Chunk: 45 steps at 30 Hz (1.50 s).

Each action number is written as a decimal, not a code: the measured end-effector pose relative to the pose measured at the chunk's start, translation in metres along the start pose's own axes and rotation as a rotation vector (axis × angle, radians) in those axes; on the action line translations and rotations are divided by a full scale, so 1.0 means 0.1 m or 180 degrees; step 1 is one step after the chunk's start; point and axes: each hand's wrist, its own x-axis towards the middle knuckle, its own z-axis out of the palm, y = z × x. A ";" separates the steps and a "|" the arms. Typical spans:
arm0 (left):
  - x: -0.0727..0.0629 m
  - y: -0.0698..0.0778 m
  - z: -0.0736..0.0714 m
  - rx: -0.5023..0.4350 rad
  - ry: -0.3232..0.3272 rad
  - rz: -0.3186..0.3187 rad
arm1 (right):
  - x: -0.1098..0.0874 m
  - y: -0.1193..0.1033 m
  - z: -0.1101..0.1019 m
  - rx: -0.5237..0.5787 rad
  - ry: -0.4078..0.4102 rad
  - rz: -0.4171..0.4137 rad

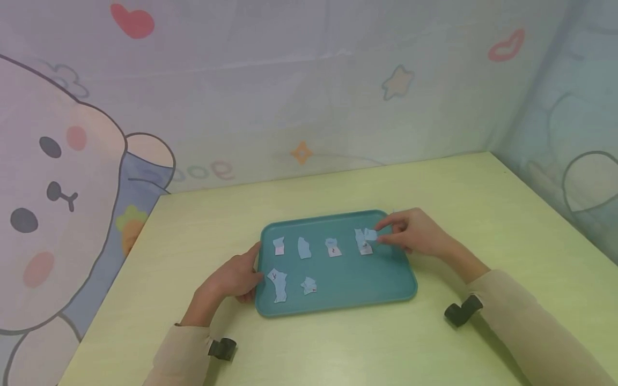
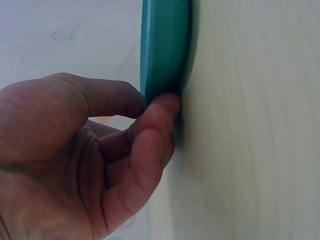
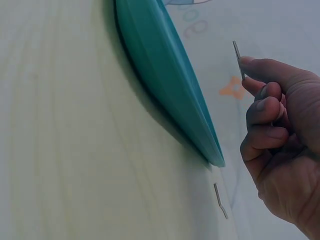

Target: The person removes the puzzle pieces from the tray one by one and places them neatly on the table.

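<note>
A teal tray (image 1: 357,276) lies on the table with several torn scraps of pale blue and white paper spread over it in two rows. My left hand (image 1: 236,276) grips its left edge; in the left wrist view the thumb and curled fingers meet at the rim. Over the tray's back right part, my right hand (image 1: 419,235) pinches a small paper scrap (image 1: 370,235) between thumb and forefinger. That piece appears edge-on as a thin line (image 3: 237,52) in the right wrist view. It overlaps another scrap (image 1: 363,248) marked with dark print.
More scraps lie toward the left of the tray, including a long one (image 1: 278,287) and a crumpled-looking one (image 1: 309,286). A thin bent grey strip (image 3: 220,201) shows near the tray's edge. Behind the pale yellow table (image 1: 338,351) hangs a printed cloth (image 1: 270,102).
</note>
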 end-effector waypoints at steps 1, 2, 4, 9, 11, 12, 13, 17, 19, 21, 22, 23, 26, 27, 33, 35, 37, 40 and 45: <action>0.00 0.00 0.00 0.0000 0.0000 -0.0003 | 0.00 0.01 -0.02 -0.0013 0.0020 -0.0008; 0.00 -0.01 0.00 0.0000 0.0000 -0.0004 | 0.00 0.02 -0.04 -0.0034 0.0047 0.0002; 0.01 -0.01 0.00 -0.0001 -0.0006 -0.0005 | 0.00 0.05 -0.07 -0.0047 0.0092 0.0029; 0.01 0.00 0.00 0.0015 -0.0008 -0.0006 | -0.02 0.11 -0.17 -0.0048 0.0192 0.0134; 0.02 0.00 0.00 0.0023 0.0000 0.0001 | -0.02 0.13 -0.21 -0.0062 0.0228 0.0169; 0.02 0.00 0.00 0.0029 0.0004 0.0010 | -0.03 0.13 -0.22 -0.0061 0.0249 0.0181; 0.02 0.00 0.00 0.0027 0.0006 0.0015 | -0.03 0.14 -0.24 -0.0072 0.0263 0.0194; 0.02 0.01 0.00 0.0028 0.0011 0.0023 | -0.05 0.16 -0.32 -0.0152 0.0331 0.0205; 0.03 0.00 0.00 0.0031 0.0009 0.0024 | -0.05 0.17 -0.36 -0.0170 0.0366 0.0205; 0.03 0.00 0.01 0.0028 0.0010 0.0028 | -0.05 0.19 -0.40 -0.0194 0.0408 0.0211; 0.03 -0.01 0.01 0.0027 0.0009 0.0028 | -0.05 0.21 -0.41 -0.0209 0.0426 0.0214; 0.03 -0.01 0.01 0.0024 0.0006 0.0026 | -0.06 0.23 -0.43 -0.0214 0.0449 0.0216; 0.04 -0.02 0.01 0.0009 0.0008 0.0033 | -0.06 0.30 -0.48 -0.0233 0.0496 0.0249; 0.03 -0.02 0.01 0.0009 0.0007 0.0035 | -0.06 0.33 -0.50 -0.0233 0.0514 0.0250; 0.02 -0.01 0.01 0.0016 0.0006 0.0019 | -0.08 0.48 -0.58 -0.0280 0.0573 0.0244; 0.02 -0.01 0.01 0.0017 0.0002 0.0024 | -0.09 0.51 -0.62 -0.0305 0.0578 0.0269; 0.01 -0.01 0.01 0.0016 -0.0004 0.0018 | -0.09 0.54 -0.65 -0.0332 0.0580 0.0291; 0.01 -0.02 0.01 0.0007 0.0002 -0.0001 | -0.10 0.59 -0.71 -0.0403 0.0568 0.0286; 0.02 -0.01 0.00 0.0003 0.0014 -0.0025 | -0.10 0.68 -0.78 -0.0462 0.0602 0.0305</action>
